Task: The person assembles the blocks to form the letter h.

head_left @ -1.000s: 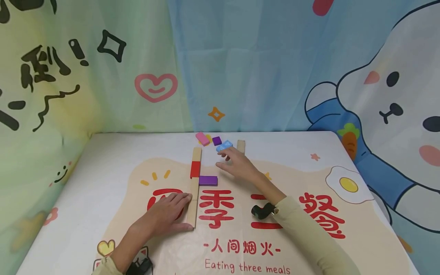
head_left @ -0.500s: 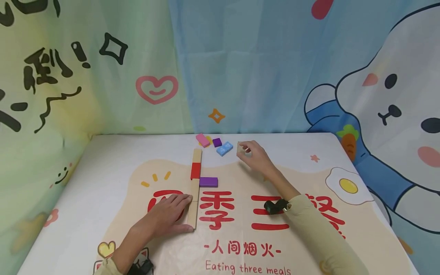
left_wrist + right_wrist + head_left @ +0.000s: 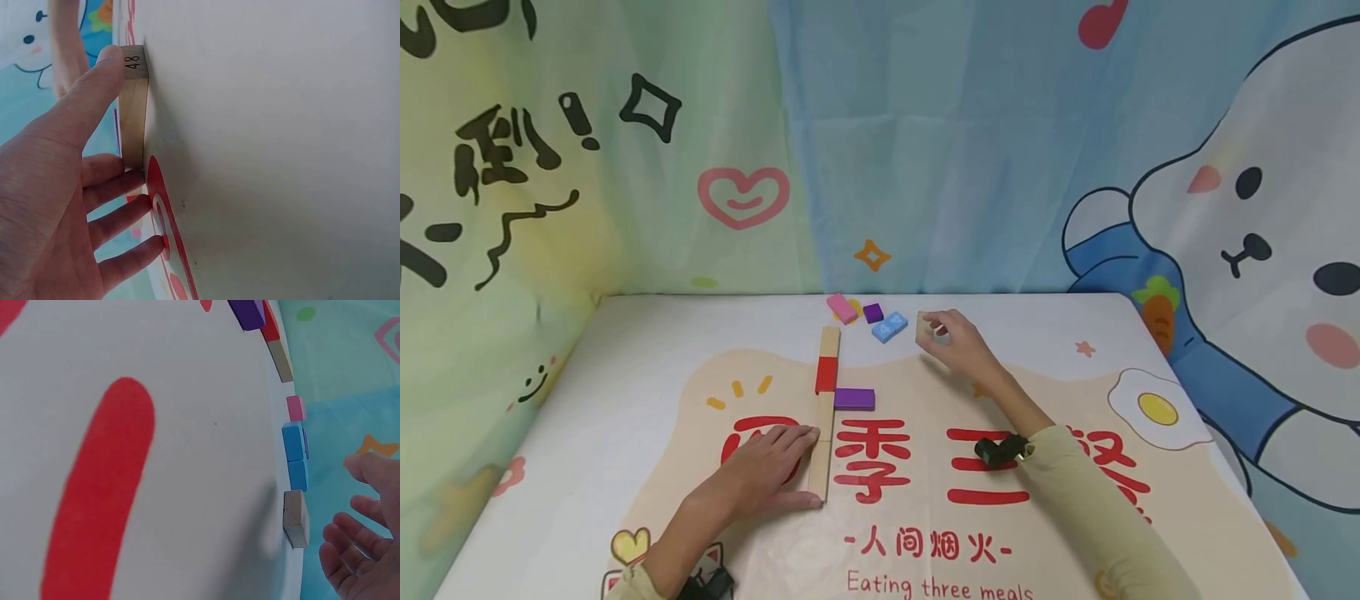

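A row of flat blocks runs away from me on the table: plain wooden blocks with a red block (image 3: 827, 374) among them. My left hand (image 3: 763, 471) lies along the row's near end. In the left wrist view its thumb touches the "48" end of a wooden block (image 3: 132, 122) and its index finger meets the other end. A long purple block (image 3: 854, 399) sticks out sideways from the row. At the back, my right hand (image 3: 958, 343) overlaps another wooden block (image 3: 921, 327); the right wrist view shows its fingers (image 3: 342, 550) spread, with a gap to that block.
Left of the right hand lie a light blue block (image 3: 890, 327), a small purple block (image 3: 872, 313), a pink block (image 3: 842, 308) and a yellow piece (image 3: 855, 307). A printed cloth (image 3: 1075, 333) covers the table, and a cartoon curtain (image 3: 962, 167) hangs behind its far edge.
My right hand has moved right from beside the light blue block to the back wooden block, then stays there. The left hand and the row keep their places.
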